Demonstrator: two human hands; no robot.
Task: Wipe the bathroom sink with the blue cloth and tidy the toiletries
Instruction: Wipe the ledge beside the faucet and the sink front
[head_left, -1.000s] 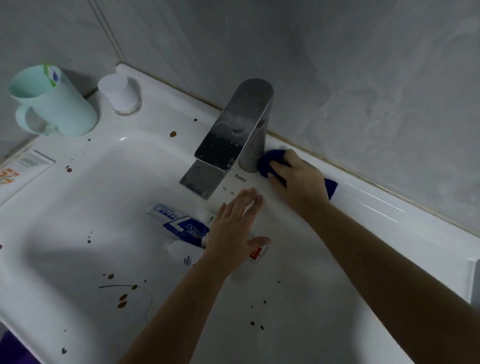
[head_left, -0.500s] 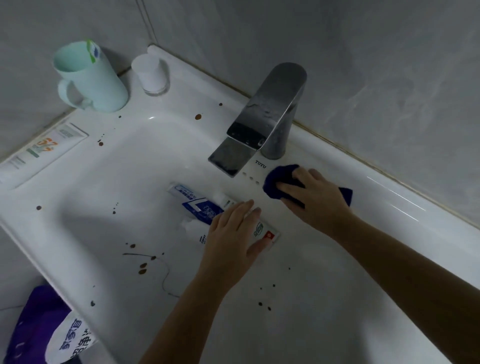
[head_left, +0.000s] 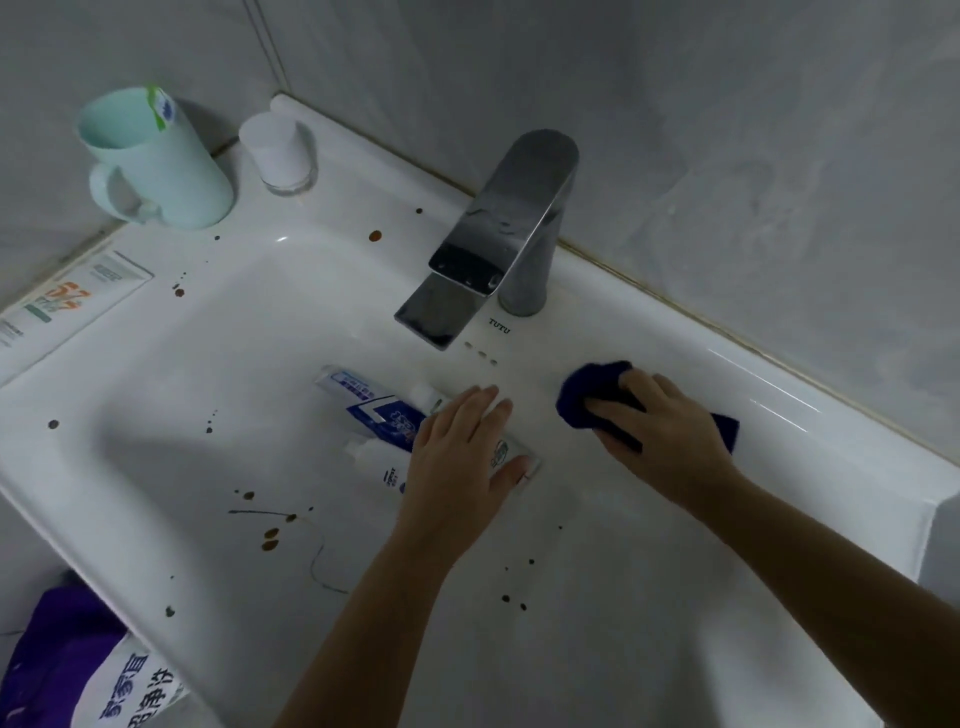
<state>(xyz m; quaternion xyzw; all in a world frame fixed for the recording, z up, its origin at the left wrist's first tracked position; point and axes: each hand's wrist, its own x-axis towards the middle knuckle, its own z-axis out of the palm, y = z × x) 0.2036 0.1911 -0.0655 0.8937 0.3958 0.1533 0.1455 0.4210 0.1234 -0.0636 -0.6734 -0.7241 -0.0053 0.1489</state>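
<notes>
Lying far-left to near-right, the toothpaste tube (head_left: 382, 413) touches straight left fingers (head_left: 470, 410); right fingers (head_left: 649, 388) clutch blue cloth (head_left: 581, 397).

Grey marbled wall (head_left: 727, 135), seemingly dim light

Your sink (head_left: 810, 415) gleams glossy white, smooth like glazed ceramic and flecked with brown spots. The tap (head_left: 511, 234) shines as polished metal, its mirror finish dulled by water marks. Your blue cloth (head_left: 584, 397) looks soft, fuzzy and matt. The mint mug (head_left: 171, 176) is matt plastic, the toothpaste tubes (head_left: 376, 413) are slick printed plastic, and the grey wall (head_left: 727, 130) is smooth, faintly marbled, low-sheen.
</notes>
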